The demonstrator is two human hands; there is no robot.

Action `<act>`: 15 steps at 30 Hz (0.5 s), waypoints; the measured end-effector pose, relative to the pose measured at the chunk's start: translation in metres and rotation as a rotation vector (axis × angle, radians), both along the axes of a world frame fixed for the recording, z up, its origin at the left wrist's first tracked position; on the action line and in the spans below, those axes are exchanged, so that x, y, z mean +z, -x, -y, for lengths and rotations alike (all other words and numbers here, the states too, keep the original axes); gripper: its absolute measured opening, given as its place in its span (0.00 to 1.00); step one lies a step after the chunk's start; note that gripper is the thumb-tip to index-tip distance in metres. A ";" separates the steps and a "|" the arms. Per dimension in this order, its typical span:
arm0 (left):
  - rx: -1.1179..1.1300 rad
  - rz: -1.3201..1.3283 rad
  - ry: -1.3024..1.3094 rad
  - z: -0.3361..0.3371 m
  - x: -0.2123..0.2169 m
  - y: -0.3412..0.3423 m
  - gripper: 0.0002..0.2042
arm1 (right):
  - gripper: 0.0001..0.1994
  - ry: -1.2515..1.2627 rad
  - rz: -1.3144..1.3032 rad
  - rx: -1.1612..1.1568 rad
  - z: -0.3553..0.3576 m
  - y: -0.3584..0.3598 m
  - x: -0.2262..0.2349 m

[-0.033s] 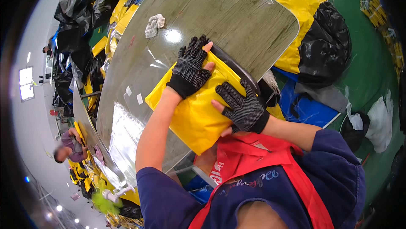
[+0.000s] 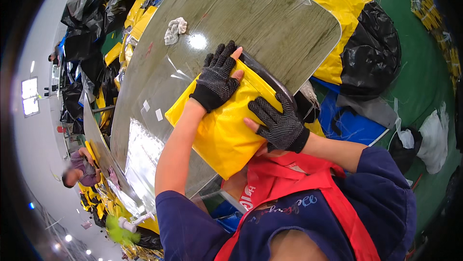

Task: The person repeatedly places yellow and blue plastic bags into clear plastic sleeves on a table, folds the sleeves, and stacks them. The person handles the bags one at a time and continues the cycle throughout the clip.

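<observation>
A folded yellow plastic sheet (image 2: pixel 226 138) lies on the near end of the wood-patterned table, with its lower corner hanging toward my red apron (image 2: pixel 308 179). A glossy black strip (image 2: pixel 265 73) shows along its far right edge. My left hand (image 2: pixel 219 78), in a black dotted glove with bare thumb and fingertip, rests flat on the upper part with fingers stretched out. Lower and to the right, my gloved right hand (image 2: pixel 279 122) presses flat on the sheet, its fingers apart and thumb bare. Neither hand grips it.
The table (image 2: pixel 270 20) carries a crumpled white rag (image 2: pixel 175 30) and small white paper bits (image 2: pixel 159 114). Yellow-and-black bags (image 2: pixel 357 34) lie on the green floor at right, beside a blue sheet (image 2: pixel 349 123). Piled bags (image 2: pixel 87 39) and another person (image 2: pixel 79 167) are at left.
My right hand and the near corner of the yellow sheet have shifted very slightly toward me. My left hand stays in place.
</observation>
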State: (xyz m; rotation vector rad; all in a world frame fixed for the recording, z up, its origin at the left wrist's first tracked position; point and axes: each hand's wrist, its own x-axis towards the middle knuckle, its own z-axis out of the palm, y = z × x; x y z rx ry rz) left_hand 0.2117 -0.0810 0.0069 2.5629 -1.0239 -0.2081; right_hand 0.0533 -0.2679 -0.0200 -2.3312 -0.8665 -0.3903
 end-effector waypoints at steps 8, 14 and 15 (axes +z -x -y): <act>0.207 -0.905 0.068 -0.018 0.044 -0.002 0.29 | 0.15 -0.044 -0.063 0.046 0.074 -0.027 0.028; 0.606 -0.763 1.076 -0.047 -0.030 0.084 0.28 | 0.12 -0.921 -0.730 -0.373 0.096 -0.048 0.037; 0.805 -0.701 1.141 -0.030 -0.038 0.093 0.25 | 0.12 -0.983 -0.886 -0.373 0.094 -0.054 0.035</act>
